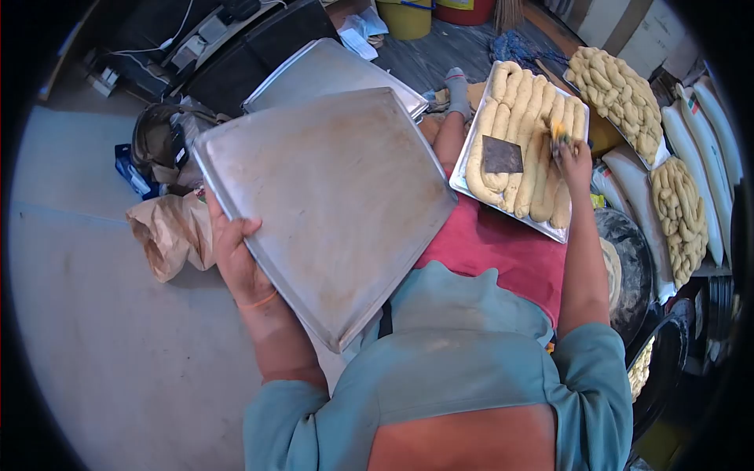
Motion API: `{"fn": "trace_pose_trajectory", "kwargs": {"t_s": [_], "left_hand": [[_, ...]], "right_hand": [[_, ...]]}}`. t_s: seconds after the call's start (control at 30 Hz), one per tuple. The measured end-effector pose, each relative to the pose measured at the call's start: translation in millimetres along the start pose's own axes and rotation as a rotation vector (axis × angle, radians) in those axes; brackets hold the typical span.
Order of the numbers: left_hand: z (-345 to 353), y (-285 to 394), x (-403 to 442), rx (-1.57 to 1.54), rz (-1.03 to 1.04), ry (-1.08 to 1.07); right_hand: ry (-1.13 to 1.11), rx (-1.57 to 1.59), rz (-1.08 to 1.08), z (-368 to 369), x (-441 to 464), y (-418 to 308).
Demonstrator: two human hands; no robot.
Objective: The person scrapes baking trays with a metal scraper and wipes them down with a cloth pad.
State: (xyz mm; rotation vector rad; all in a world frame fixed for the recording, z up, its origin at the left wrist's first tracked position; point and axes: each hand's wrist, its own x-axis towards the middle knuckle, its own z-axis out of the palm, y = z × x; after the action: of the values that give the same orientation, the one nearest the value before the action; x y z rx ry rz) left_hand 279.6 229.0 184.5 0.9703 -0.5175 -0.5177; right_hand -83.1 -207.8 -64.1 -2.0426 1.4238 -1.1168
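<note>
My left hand [237, 250] grips the left edge of a bare metal baking tray [326, 204], thumb on top, the tray held up in front of me. To the right, a second tray [465, 179] holds several long, thick ropes of pale dough [496, 106] lying side by side. My right hand [572, 157] is over the right part of these ropes, fingers closed on a small yellow-orange thing [558, 129], too small to make out. A dark, flat square piece [503, 155] rests on the dough to the left of that hand.
More metal trays [334, 74] lie behind the raised one. Braided dough on a tray [616, 98] and another dough batch [677, 216] sit at right, near white sacks [691, 165]. A paper bag [174, 235] is at left, a yellow bucket [406, 17] at the back.
</note>
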Motion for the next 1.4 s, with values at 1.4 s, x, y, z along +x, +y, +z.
{"fn": "trace_pose_trajectory", "kwargs": {"t_s": [1.4], "left_hand": [[-13.8, -18.6, 34.6, 0.073, 0.037, -0.112]], "right_hand": [[-0.632, 0.675, -1.187, 72.7, -223.8, -384.5]]}}
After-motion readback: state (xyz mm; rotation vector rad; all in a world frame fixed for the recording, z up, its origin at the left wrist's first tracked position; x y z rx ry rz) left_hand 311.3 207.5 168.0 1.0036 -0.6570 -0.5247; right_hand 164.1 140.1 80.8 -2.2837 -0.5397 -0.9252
